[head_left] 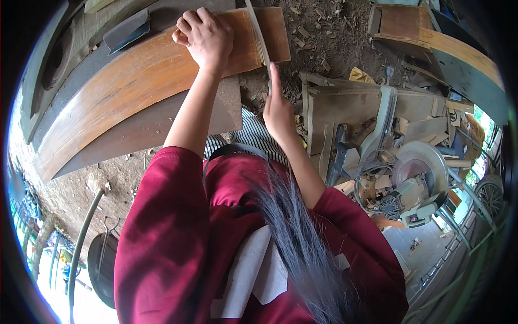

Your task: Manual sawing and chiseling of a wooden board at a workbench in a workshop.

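1. Where your dark hair (302, 232) hangs, it falls over your red shirt (162, 237); striped trousers (251, 125) show just past the shirt.
2. Your right hand (279, 114): fingers wrapped round the near end of a thin saw (259, 35), index finger laid straight along it. Handle hidden inside your fist.
3. A darker brown panel (145, 129) sticks out from under the near edge of the long orange-brown board (135, 73).
4. The saw lies across that board close to its right end, blade seen nearly edge-on. Can't tell how deep it sits.
5. Your left hand (208, 40) is on the board's upper face, left of the blade and apart from it. Fingers curled in, tips hidden; can't tell if they grip the far edge or just press down.
6. Beyond the board's left half: a dark curved piece (128, 32), kind unclear.
7. Off to the right: a wooden panel (337, 105) leaning amid scraps, then a machine with a big round disc (423, 159).
8. Upper right, well apart: a wooden cabinet (399, 24).
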Demonstrator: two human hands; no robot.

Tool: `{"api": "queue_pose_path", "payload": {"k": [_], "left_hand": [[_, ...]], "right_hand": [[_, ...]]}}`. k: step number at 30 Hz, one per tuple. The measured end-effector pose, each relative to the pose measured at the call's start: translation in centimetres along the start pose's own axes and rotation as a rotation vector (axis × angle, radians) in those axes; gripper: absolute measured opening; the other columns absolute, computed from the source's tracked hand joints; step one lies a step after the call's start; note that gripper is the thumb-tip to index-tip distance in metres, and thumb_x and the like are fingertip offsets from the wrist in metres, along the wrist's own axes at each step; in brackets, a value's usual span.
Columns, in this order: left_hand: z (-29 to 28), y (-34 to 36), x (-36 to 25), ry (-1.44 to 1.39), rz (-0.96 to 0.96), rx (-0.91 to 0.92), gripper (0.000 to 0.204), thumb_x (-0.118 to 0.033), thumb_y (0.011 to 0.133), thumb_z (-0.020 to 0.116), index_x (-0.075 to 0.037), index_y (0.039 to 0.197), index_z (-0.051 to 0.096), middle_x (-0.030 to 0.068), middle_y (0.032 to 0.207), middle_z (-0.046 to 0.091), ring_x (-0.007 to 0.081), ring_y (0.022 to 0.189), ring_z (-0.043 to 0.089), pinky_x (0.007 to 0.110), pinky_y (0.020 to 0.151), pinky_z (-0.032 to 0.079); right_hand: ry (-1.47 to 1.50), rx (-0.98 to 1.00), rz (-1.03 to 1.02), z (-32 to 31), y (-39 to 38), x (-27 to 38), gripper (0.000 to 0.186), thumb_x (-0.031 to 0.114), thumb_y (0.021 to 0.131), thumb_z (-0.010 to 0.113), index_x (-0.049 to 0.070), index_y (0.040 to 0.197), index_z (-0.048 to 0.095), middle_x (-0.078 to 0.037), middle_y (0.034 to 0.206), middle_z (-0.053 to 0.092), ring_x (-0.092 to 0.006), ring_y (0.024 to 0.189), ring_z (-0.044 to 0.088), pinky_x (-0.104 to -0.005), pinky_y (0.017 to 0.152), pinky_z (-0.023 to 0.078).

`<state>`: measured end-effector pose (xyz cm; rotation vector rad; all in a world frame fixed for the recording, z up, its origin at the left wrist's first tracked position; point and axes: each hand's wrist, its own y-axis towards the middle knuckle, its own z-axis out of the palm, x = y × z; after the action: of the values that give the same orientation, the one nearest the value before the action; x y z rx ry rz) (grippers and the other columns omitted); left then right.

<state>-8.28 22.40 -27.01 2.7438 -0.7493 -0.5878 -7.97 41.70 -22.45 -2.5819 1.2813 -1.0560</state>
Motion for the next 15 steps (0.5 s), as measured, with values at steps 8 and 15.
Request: {"api": "queue_pose_path", "payload": {"k": [8,15], "left_hand": [[0.0,0.0,0.5,0.036,0.025,-0.036,0.023,-0.023,0.075,0.045,-0.002,0.084,0.049,0.0176,0.093,0.046,0.0322,0.095,0.038,0.047,0.081,0.025],[0.3,0.1,0.0,0.006,0.012,-0.103,0.018,-0.020,0.072,0.048,-0.003,0.078,0.048,0.0153,0.087,0.044,0.0303,0.091,0.038,0.045,0.078,0.026]], "right_hand": [[-0.024,0.092,0.070,-0.6,0.9,2.5,0.067,0.001,0.081,0.040,0.022,0.134,0.005,-0.019,0.053,0.051,-0.0319,0.047,0.054,-0.0412,0.041,0.039],[0.006,-0.063,-0.077,0.4,3.9,2.0,0.067,0.001,0.081,0.041,0.020,0.134,0.005,-0.019,0.054,0.051,-0.0333,0.046,0.052,-0.0423,0.042,0.039]]}}
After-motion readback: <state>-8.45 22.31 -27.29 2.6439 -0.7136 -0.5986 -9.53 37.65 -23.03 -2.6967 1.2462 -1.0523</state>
